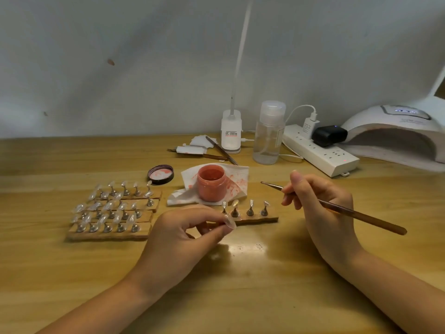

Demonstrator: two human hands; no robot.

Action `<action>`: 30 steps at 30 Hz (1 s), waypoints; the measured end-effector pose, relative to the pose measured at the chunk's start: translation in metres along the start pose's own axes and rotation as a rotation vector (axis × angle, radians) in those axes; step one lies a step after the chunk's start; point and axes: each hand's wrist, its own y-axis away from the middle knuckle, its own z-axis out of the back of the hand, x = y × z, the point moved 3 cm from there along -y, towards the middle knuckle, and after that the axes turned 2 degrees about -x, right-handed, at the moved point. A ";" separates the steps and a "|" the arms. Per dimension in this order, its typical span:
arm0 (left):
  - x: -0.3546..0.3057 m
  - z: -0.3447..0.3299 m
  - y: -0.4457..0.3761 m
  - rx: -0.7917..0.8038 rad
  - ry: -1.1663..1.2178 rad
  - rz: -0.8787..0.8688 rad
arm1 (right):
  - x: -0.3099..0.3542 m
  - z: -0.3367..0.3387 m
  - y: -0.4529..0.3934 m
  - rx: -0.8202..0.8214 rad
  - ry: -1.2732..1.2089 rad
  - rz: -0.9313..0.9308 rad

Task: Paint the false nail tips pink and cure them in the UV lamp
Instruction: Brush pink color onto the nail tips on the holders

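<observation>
Left hand: the left hand (pixel 185 227) sits low over the wooden table (pixel 240 273), fingers curled, pinching a clear false nail tip (pixel 230 222) between thumb and fingertips, just in front of the near strip.
Right hand: the right hand (pixel 320 201) grips a thin brush (pixel 337 207) in a pen hold; the metal tip points left toward the jar, and the brown handle runs out to the right, clear of the table.
Near strip: a wooden holder strip (pixel 257 219) lies between the two hands, carrying four small metal stands (pixel 250 210); whether each bears a nail tip cannot be told.
Left block: four more holder strips (pixel 110 233) lie side by side to the left, their stands holding clear nail tips (pixel 108 206), none of them pink.
Paint: an open jar of pink gel (pixel 212 182) stands on a pink-stained tissue (pixel 237 179) just behind the near strip; its dark lid (pixel 160 174) lies inside-up beside it to the left.
Middle ground: tweezers (pixel 221 150) and scraps of white paper (pixel 190 149) lie behind the jar.
Far edge: a white desk-lamp base (pixel 231 132), a clear pump bottle (pixel 268 133) and a white power strip (pixel 320 153) stand by the wall.
UV lamp: the white domed UV lamp (pixel 395 131) sits at far right, its opening facing the table, well apart from the strips.
</observation>
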 end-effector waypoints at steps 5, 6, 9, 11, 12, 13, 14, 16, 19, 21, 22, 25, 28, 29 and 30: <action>0.010 -0.002 -0.003 0.049 0.001 0.116 | 0.003 -0.012 0.012 0.065 -0.088 0.098; 0.010 -0.002 -0.003 0.064 -0.004 0.119 | 0.004 -0.015 0.014 0.095 -0.073 0.134; 0.012 -0.003 -0.003 0.090 -0.015 0.121 | 0.008 -0.021 0.017 0.150 -0.020 0.216; 0.013 -0.003 -0.003 0.087 -0.019 0.123 | 0.009 -0.022 0.018 0.173 -0.001 0.261; 0.014 -0.003 -0.003 0.082 -0.019 0.127 | 0.010 -0.022 0.019 0.184 0.002 0.276; 0.014 -0.003 -0.003 0.080 -0.020 0.129 | 0.010 -0.022 0.019 0.194 0.000 0.284; 0.014 -0.004 -0.003 0.079 -0.021 0.130 | 0.009 -0.023 0.019 0.204 -0.001 0.287; 0.016 -0.004 -0.004 0.080 -0.021 0.137 | 0.009 -0.024 0.019 0.223 0.023 0.296; 0.017 -0.005 -0.003 0.080 -0.016 0.153 | 0.008 -0.025 0.019 0.238 0.065 0.307; 0.018 -0.005 -0.003 0.080 -0.014 0.158 | 0.008 -0.025 0.020 0.240 0.075 0.305; 0.018 -0.005 -0.003 0.079 -0.013 0.159 | 0.008 -0.025 0.020 0.241 0.079 0.301; 0.018 -0.005 -0.003 0.081 -0.010 0.162 | 0.007 -0.026 0.020 0.244 0.093 0.288; 0.017 -0.005 -0.003 0.076 -0.003 0.164 | 0.006 -0.026 0.020 0.252 0.099 0.285; 0.017 -0.005 -0.003 0.075 -0.005 0.165 | 0.006 -0.027 0.020 0.256 0.102 0.286; 0.017 -0.005 -0.004 0.076 -0.008 0.164 | 0.006 -0.027 0.020 0.259 0.104 0.287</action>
